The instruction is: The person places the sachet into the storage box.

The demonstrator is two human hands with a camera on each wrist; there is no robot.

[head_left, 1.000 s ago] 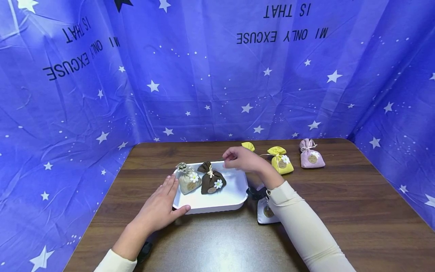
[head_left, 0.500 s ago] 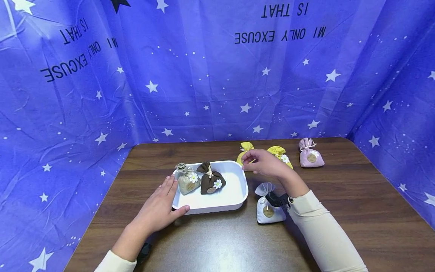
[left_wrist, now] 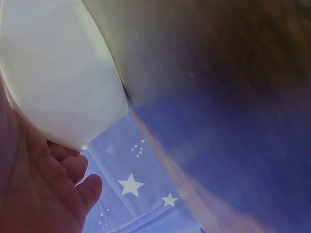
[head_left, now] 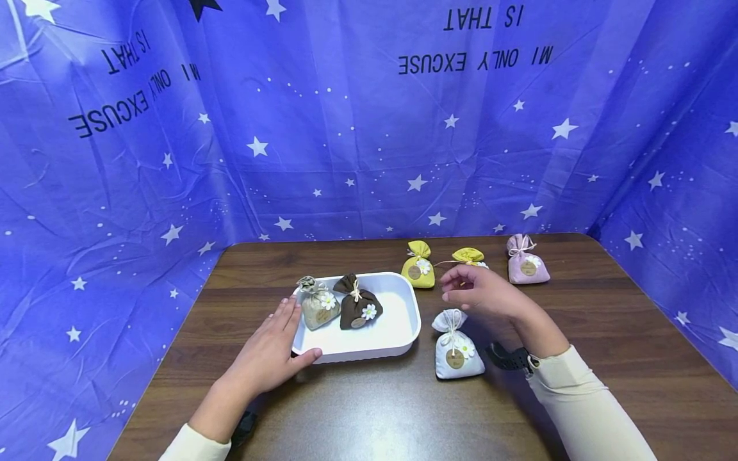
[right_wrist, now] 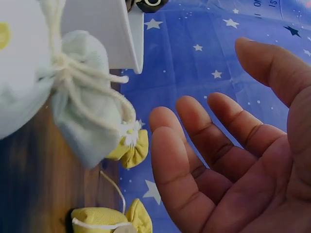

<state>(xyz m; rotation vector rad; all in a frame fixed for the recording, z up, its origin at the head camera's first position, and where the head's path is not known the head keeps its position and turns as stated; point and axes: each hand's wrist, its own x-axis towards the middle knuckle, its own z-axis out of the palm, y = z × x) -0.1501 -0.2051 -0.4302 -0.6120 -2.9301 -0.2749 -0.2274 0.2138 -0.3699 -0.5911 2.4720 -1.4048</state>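
Observation:
My left hand rests along the left end of a white tray, fingers on the outer side and thumb at the near rim. Inside the tray lie a beige sachet and a dark brown sachet, each with a white daisy. My right hand hovers above the table behind the white sachet, fingers loosely bent and holding nothing. It partly covers a yellow sachet. In the right wrist view, the white sachet looms close, apart from the spread fingers.
A second yellow sachet lies just right of the tray's far corner. The pink sachet stands near the back right of the wooden table. A blue star-printed curtain hangs behind and at both sides.
My right hand has moved rightward from over the tray, past the left yellow sachet, to above the white sachet's far side, uncovering the left yellow one. The left hand stays at the tray.

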